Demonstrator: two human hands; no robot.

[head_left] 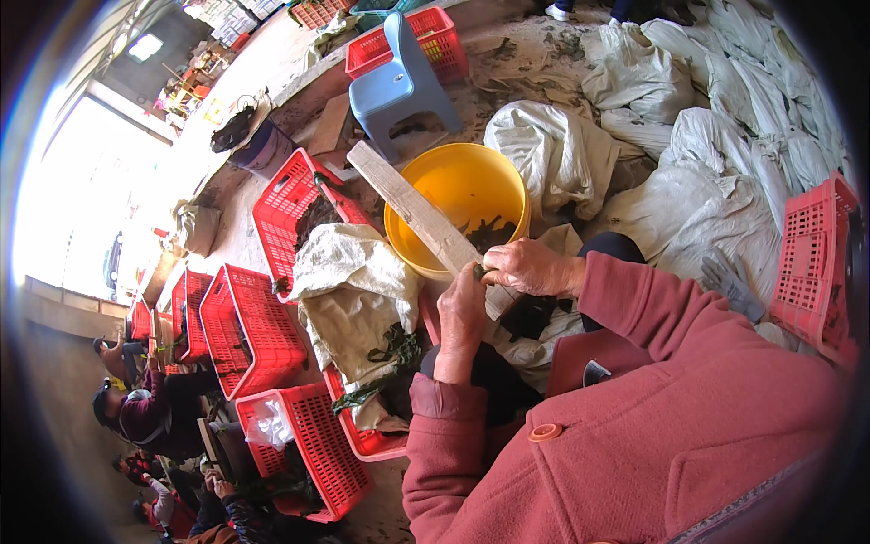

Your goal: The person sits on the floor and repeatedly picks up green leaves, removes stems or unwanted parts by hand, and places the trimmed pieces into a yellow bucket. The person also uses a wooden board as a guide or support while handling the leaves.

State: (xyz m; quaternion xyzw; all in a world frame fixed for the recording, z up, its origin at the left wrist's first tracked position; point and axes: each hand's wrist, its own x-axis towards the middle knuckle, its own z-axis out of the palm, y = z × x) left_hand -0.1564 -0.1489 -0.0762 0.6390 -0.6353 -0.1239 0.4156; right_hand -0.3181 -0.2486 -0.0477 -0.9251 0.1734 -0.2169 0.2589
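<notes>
My left hand (461, 319) and my right hand (528, 267) meet over a long pale wooden board (414, 210) that lies across the rim of a yellow tub (471, 184). Both hands pinch a small dark green piece of plant (478, 271) against the board's near end. Dark wet leaves lie in the bottom of the tub. More dark plant matter (528, 315) rests on my lap under the hands. My sleeves are dusty pink.
Red plastic crates (249, 331) stand at the left, one draped with a grey sack (349, 290). A blue plastic chair (400, 82) is behind the tub. White sacks (698, 118) pile at the right by a pink crate (811, 263). Other people sit at lower left (145, 412).
</notes>
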